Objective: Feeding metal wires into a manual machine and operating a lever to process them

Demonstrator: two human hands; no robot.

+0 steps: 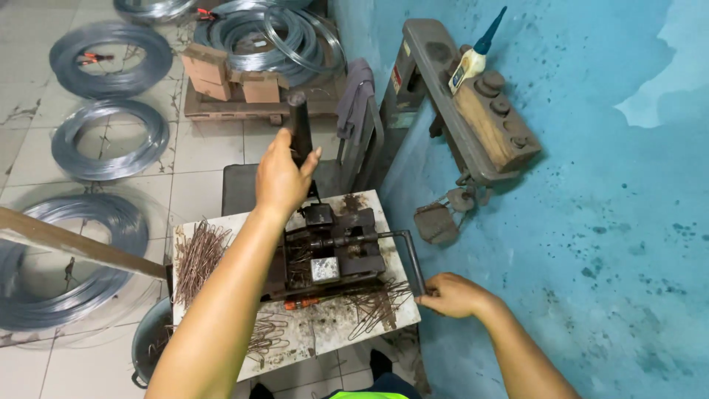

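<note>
My left hand [283,177] grips the upright black lever handle [299,122] of a dark metal bending machine [331,255] bolted to a stained white worktop [325,332]. At the worktop's right edge, my right hand [452,295] holds the end of a bent steel rod [410,255] that runs into the machine. Straight rusty wire pieces [198,255] lie in a pile to the left of the machine. Bent wire pieces [377,304] lie in front of it, near my right hand.
Several coils of grey wire [111,140] lie on the tiled floor at left, more on a pallet [258,107] with cardboard boxes. A metal stand with a glue bottle [476,52] leans on the blue wall. A bucket [148,347] sits under the worktop's left edge.
</note>
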